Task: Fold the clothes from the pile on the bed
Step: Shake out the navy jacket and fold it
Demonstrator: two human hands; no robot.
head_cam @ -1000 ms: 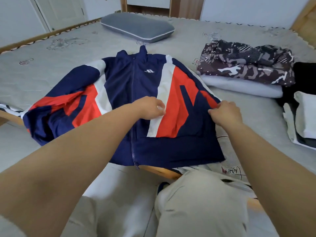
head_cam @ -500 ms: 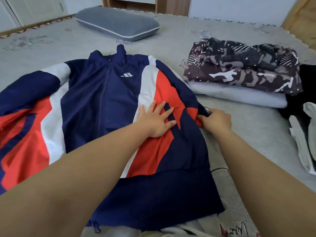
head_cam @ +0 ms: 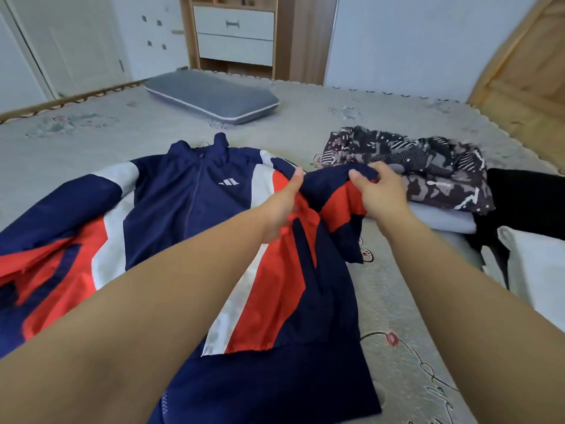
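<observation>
Jacket point(head_cam: 189, 206) flat on bed point(head_cam: 91, 142), its far sleeve cut off at frame edge. Left hand point(head_cam: 282, 206) grips the near sleeve point(head_cam: 339, 194), fingers hidden in fabric; right hand point(head_cam: 380, 191) pinches it too. Camo stack point(head_cam: 428, 166) partly hidden behind.

A white three-stripe logo point(head_cam: 228, 182) marks the jacket point(head_cam: 189, 197) chest (no lettering legible).

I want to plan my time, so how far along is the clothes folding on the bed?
Done: a camouflage garment lies folded on a grey one. In hand: the left hand and right hand grip the jacket sleeve. Left: the other sleeve is spread out, the body unfolded.
</observation>
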